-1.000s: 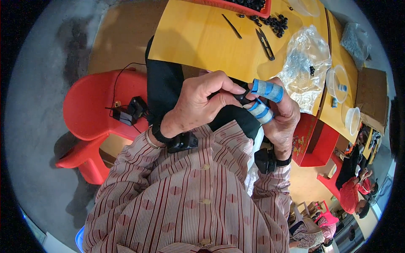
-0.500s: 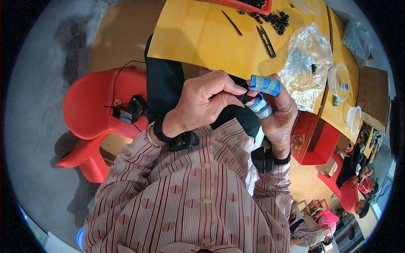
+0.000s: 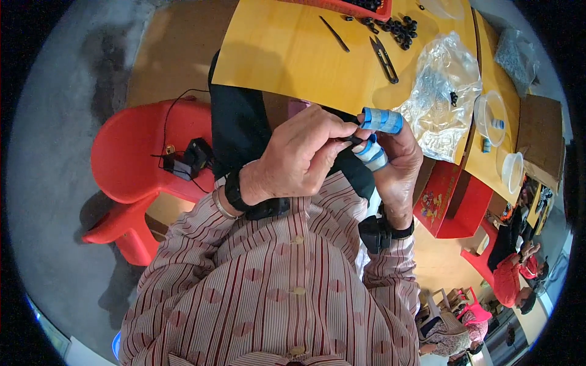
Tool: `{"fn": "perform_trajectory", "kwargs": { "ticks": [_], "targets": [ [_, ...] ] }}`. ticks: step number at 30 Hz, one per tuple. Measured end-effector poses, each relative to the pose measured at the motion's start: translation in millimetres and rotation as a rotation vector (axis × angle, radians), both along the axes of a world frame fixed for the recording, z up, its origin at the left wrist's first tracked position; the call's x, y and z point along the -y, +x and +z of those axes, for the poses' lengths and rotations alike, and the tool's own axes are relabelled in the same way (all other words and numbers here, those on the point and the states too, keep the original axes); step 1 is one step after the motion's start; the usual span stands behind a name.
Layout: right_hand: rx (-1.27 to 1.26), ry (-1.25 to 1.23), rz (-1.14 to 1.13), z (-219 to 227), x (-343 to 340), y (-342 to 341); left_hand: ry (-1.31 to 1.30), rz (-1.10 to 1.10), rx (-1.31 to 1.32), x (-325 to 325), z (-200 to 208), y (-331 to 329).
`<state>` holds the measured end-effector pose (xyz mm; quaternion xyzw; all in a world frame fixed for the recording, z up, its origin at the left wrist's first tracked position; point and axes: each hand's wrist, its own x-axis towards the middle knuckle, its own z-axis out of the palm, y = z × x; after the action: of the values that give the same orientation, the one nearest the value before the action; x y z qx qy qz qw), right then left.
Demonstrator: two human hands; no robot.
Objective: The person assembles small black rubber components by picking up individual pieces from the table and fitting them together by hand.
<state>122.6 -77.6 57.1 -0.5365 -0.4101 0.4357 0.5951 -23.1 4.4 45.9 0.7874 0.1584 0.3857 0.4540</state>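
My left hand (image 3: pixel 299 149) is closed in a pinch, thumb against forefinger, on a small black part (image 3: pixel 351 140). Meeting it from the other side, my right hand (image 3: pixel 398 161) also pinches this part, with blue and whitish tape wrapped round its thumb and forefinger. Both hands are over my lap, just off the table's near edge. Fingers cover most of the black part, so its exact kind is hidden. On the yellow table (image 3: pixel 293 52) beyond lie black thread snips (image 3: pixel 383 60) and a thin dark pointed tool (image 3: pixel 334 33).
Several small black ring-like pieces (image 3: pixel 405 33) are by a red basket (image 3: pixel 366 11). A clear plastic bag (image 3: pixel 442 91) and round clear tubs (image 3: pixel 513 172) are at right. A red chair (image 3: pixel 134 152) stands left; a red box (image 3: pixel 436 204) is under the table. Other people sit far right.
My left hand has rolled over slightly, its knuckles now turned more upward. My right hand and wrist have shifted a little left. Both still pinch the black part.
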Motion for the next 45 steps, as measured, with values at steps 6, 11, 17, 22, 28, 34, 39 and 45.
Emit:
{"fn": "perform_trajectory", "kwargs": {
  "ticks": [6,11,17,22,28,34,39,45],
  "targets": [
    [-0.027,-0.004,-0.027,-3.1,1.7,-4.2,0.128,0.031,0.061,1.6,-7.5,2.9],
    [-0.067,-0.005,0.028,-5.3,-0.2,1.9,0.153,0.031,0.041,0.9,-10.4,2.4],
    [-0.019,-0.008,0.011,-3.5,-1.0,-0.1,0.09,0.023,0.027,1.2,-4.7,2.5],
    [0.229,-0.014,0.012,-6.2,0.7,4.2,0.082,0.032,-0.001,1.1,-7.7,1.2],
    [0.048,-0.025,0.026,-8.5,-3.6,1.2,0.078,0.02,-0.015,-0.1,-8.5,1.1],
    [0.048,-0.027,0.004,-14.9,-2.0,-3.6,0.04,0.061,-0.03,3.6,-10.1,2.9],
    [0.081,-0.01,-0.05,-15.4,-2.3,-8.8,0.001,0.058,-0.03,7.2,-19.5,5.8],
    [0.055,-0.044,-0.052,-12.9,-3.3,-8.6,0.076,0.052,-0.072,5.9,-24.7,7.8]
  ]
}}
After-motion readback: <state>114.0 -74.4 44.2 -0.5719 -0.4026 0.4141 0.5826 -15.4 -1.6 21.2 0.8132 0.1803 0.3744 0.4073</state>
